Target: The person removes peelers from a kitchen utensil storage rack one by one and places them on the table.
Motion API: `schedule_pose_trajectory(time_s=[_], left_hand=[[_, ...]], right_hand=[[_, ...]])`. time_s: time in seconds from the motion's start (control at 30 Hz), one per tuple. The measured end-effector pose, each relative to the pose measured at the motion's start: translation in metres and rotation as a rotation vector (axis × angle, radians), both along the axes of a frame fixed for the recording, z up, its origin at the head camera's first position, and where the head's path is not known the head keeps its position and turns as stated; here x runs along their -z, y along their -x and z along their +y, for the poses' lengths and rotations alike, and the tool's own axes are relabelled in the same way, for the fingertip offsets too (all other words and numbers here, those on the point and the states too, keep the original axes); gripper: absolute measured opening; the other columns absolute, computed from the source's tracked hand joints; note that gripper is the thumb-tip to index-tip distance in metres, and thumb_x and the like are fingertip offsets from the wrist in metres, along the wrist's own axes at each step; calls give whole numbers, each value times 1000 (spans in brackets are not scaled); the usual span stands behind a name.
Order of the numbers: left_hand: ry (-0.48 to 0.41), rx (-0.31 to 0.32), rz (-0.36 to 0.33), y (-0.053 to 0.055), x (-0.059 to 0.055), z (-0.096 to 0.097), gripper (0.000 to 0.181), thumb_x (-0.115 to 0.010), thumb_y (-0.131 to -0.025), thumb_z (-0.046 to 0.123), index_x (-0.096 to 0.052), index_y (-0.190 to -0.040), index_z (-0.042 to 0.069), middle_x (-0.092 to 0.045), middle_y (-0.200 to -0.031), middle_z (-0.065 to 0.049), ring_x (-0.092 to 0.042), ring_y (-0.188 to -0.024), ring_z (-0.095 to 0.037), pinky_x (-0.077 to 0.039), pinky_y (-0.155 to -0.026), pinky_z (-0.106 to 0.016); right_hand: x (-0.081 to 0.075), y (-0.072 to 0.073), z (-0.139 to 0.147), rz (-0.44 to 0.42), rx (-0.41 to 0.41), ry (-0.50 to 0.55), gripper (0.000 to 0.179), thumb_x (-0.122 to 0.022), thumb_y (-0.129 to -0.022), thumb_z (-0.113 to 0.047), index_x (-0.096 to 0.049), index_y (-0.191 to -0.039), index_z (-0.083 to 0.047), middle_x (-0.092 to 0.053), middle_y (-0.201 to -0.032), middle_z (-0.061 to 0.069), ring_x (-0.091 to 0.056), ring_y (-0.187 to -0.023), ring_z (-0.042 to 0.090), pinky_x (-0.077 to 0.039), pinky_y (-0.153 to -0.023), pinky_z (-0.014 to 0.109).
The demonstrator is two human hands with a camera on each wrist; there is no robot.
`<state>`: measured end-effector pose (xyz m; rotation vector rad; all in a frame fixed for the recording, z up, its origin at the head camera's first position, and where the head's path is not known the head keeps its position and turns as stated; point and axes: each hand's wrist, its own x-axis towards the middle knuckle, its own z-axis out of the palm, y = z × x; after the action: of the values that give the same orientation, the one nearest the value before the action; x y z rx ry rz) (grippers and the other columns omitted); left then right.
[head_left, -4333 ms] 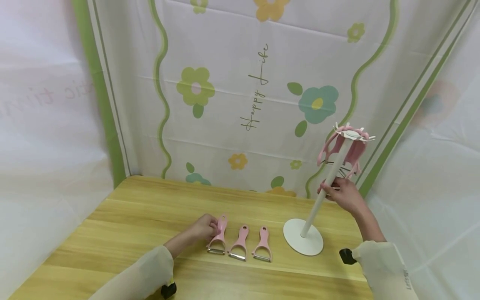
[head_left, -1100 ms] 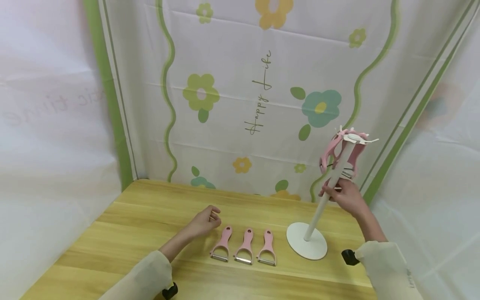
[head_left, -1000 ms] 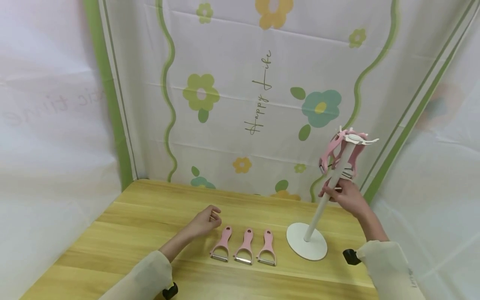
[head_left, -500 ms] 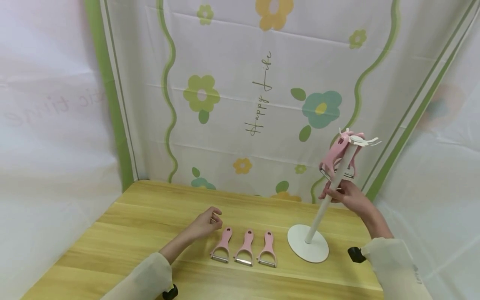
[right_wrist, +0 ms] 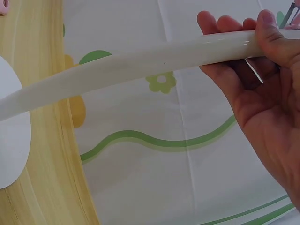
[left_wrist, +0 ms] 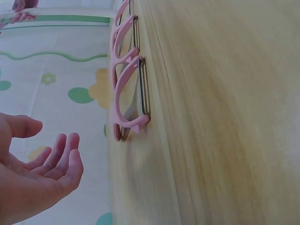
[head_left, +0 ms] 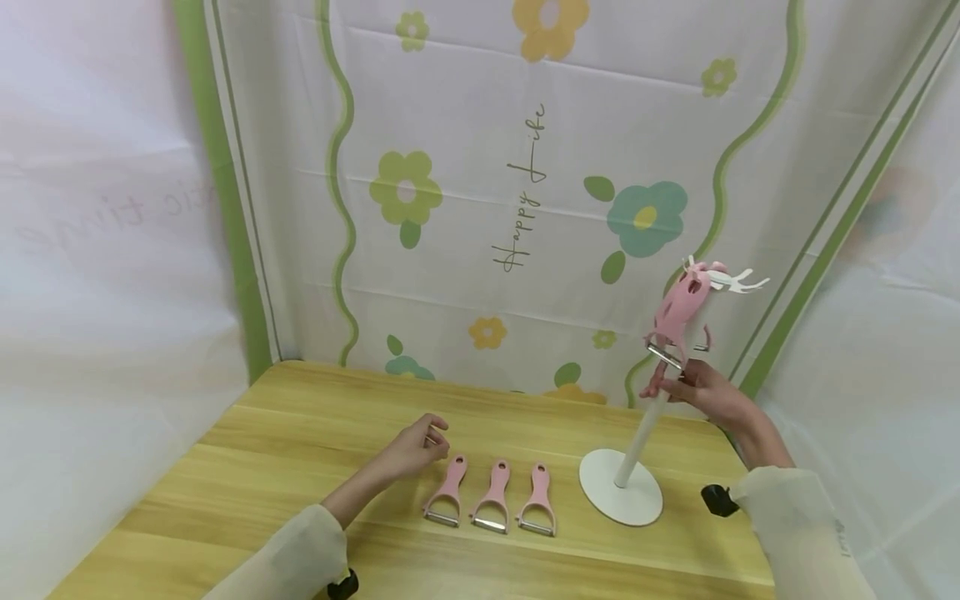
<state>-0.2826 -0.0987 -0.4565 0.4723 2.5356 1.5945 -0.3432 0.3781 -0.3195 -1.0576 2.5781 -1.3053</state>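
My right hand [head_left: 708, 392] grips the white pole [right_wrist: 140, 61] of an upright stand below its top, thumb and fingers round it in the right wrist view. The stand's round base [head_left: 621, 487] rests on the table. Pink peelers [head_left: 681, 308] hang from the hooked top, bunched on its left and near side, while bare white hooks [head_left: 742, 282] point right. Three more pink peelers lie in a row: left [head_left: 450, 490], middle [head_left: 494, 496] and right [head_left: 538, 498], handles pointing away. My left hand [head_left: 411, 447] hovers beside the left one's handle, fingers loosely bent, holding nothing in the left wrist view.
The wooden table [head_left: 300, 450] ends at a back edge close behind the stand. Behind it hangs a white curtain [head_left: 465, 217] with printed flowers, and pale sheets enclose both sides. A black wrist device [head_left: 720, 500] sits at my right sleeve.
My left hand has let go of the left peeler and drawn slightly back. The stand's top has turned, bringing hanging peelers round to the near side and bare hooks to the right.
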Motion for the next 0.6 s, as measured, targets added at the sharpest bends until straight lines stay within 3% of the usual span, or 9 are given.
schedule_pose_trajectory(time_s=[0.13,0.27,0.4,0.6], left_hand=[[28,24,9,0,0,1,36,-59,-99,10,-46,-129,-5,-63,-111,-17,-65,-96,-23,-57,-84,-45],[41,41,29,-1,-1,4,35,-59,-99,10,-47,-129,-4,-64,-111,-17,-65,-97,-24,-57,-82,-42],[31,54,30,-2,-2,8,36,-59,-99,10,-47,-129,-4,-64,-111,-18,-66,-98,-26,-57,-84,-43],[18,70,20,-3,-2,13,38,-60,-97,10,-47,-130,-5,-64,-111,-18,-66,-100,-27,-58,-86,-44]], right_hand=[[-1,1,5,-16,-22,-20,17,-48,-103,-5,-62,-100,5,-77,-103,-1,-70,-102,4,-53,-82,21],[-4,-6,2,18,28,-38,19,-50,-103,-7,-65,-102,5,-77,-103,2,-70,-101,4,-56,-83,22],[-5,-21,-9,93,231,-94,23,-54,-103,-15,-64,-108,5,-75,-103,14,-70,-95,6,-61,-82,31],[5,-40,-30,268,605,-192,37,-62,-99,-32,-66,-111,3,-74,-97,23,-73,-83,28,-61,-68,37]])
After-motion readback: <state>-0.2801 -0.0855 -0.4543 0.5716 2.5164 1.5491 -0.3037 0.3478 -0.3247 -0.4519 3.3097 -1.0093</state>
